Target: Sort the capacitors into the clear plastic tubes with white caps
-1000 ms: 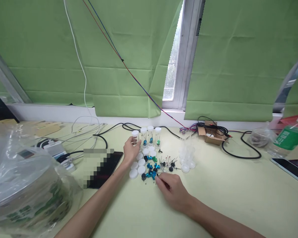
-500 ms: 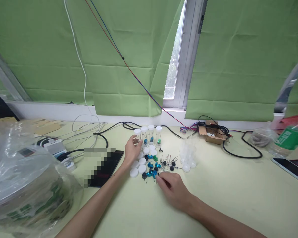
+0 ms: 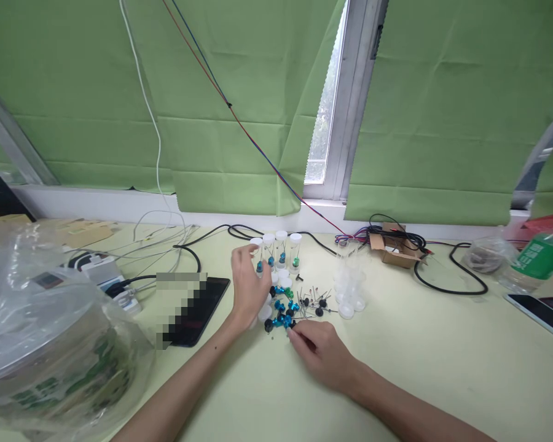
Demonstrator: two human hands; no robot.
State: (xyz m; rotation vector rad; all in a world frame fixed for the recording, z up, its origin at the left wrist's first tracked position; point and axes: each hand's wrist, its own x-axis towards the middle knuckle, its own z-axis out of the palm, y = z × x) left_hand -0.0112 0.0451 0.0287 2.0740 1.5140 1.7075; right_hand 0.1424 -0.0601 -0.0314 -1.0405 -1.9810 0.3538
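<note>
My left hand [image 3: 247,284] reaches over several white caps [image 3: 265,312] on the pale green table, its fingertips near the leftmost of several small white-capped clear vials [image 3: 276,250] that stand in a row. Its fingers are curled loosely with nothing clearly in them. My right hand [image 3: 320,355] rests on the table with thumb and forefinger pinched at the near edge of a pile of small blue, green and black components with wire legs [image 3: 286,307]. What the pinch holds is too small to make out.
Empty clear vials [image 3: 348,288] stand right of the pile. A dark phone [image 3: 198,310] lies left of my left hand. A large plastic-wrapped bundle [image 3: 41,344] fills the left. Black cables and a small cardboard box [image 3: 391,248] lie at the back; a green bottle [image 3: 541,252] is far right.
My left hand has drawn back from the vial row and dropped over the white caps. My right hand has barely moved at the pile's edge.
</note>
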